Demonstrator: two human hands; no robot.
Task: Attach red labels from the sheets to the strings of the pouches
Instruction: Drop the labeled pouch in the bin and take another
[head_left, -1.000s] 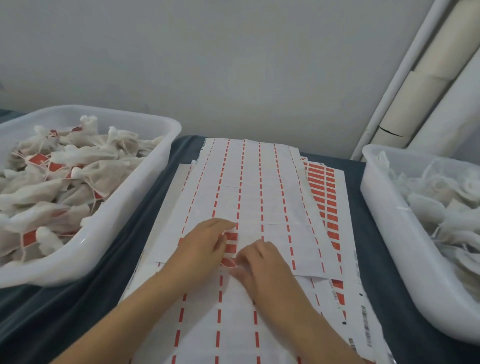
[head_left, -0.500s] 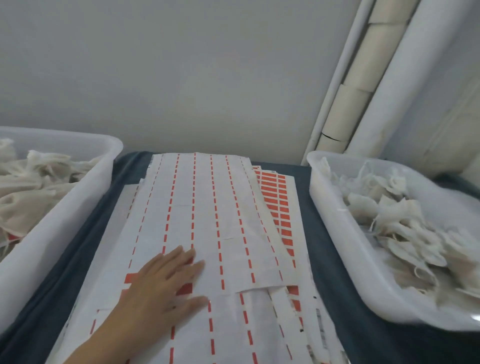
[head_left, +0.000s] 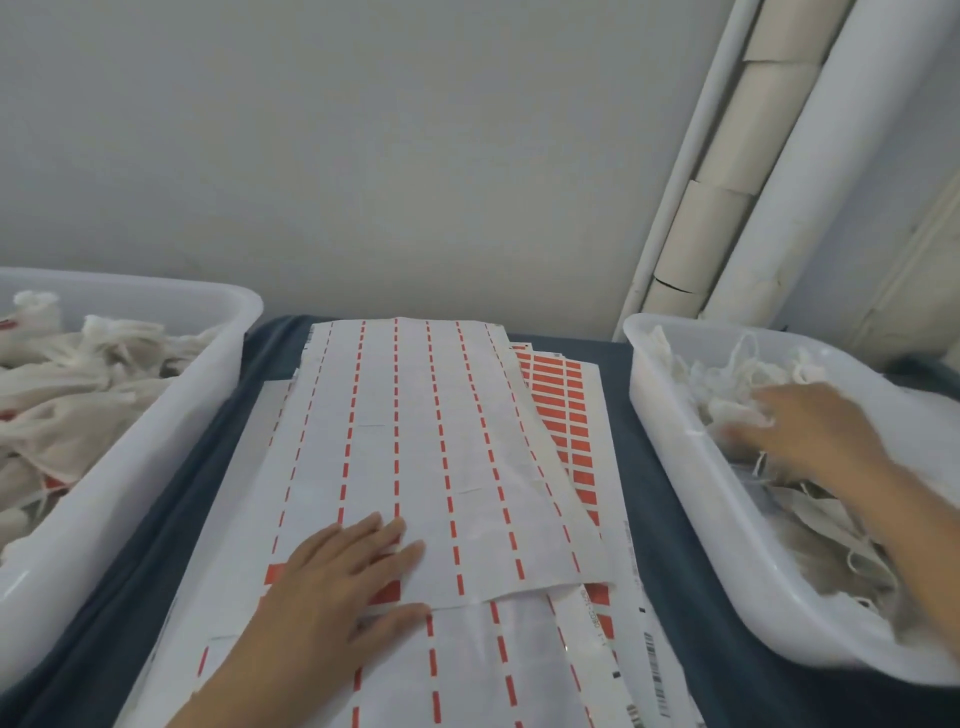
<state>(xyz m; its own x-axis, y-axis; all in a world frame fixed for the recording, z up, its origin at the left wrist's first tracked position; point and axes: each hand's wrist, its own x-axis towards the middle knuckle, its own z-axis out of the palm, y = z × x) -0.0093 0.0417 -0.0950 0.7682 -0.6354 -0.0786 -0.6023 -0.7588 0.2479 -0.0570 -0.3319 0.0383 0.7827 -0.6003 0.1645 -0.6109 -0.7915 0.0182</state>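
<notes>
Pouches: the unlabelled pouches (head_left: 769, 415) lie in a loose heap in the right tub (head_left: 670, 431), their white strings tangled over one another.
Right hand: the right hand (head_left: 810, 431) is down in that heap, its fingers (head_left: 748, 434) reaching into the cloth; the picture is blurred there, so I cannot tell whether they have closed on a pouch or only touch it.
Red labels: a few whole red labels (head_left: 387, 592) show on the top sheet (head_left: 415, 467), partly under the left hand; most of that sheet is bare backing with thin red strips left between the rows.
Left hand: the left hand (head_left: 337, 577) lies flat on the top sheet, fingers straight and spread, pressing and gripping nothing.
Sheets: several overlap in a slack stack down the middle of the table (head_left: 618, 467); a fuller sheet (head_left: 566, 410) pokes out on the right.
Risk, tangle: a pull on one string would likely drag up neighbouring pouches, since the strings cross.
Risk, wrong end: a grip on the cloth and not the string would mean fumbling for the string afterwards.
Risk, sheets: if the left hand lifts, the loose stack may slide and hide the remaining labels.
Risk, label: few are left near the hand, so a creased or self-stuck one is a real loss.
Left tub: the left tub (head_left: 156, 415) holds pouches that already carry red tags (head_left: 49, 480).
</notes>
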